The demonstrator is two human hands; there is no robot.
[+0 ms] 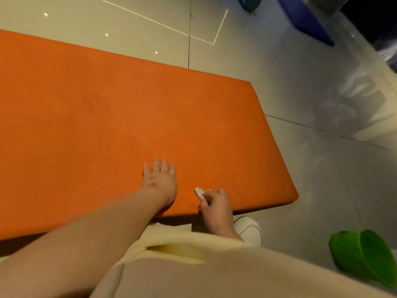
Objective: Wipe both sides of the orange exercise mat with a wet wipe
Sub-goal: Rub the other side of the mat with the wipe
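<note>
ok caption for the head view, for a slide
Left hand flat on the orange mat, right hand pinching a white wipe near its front edge.

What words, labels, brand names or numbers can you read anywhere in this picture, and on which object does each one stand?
None: no text is readable anywhere.
The orange mat is plain, the wet wipe pinched in the right hand shows no print, and the white shoe bears no legible mark.
</note>
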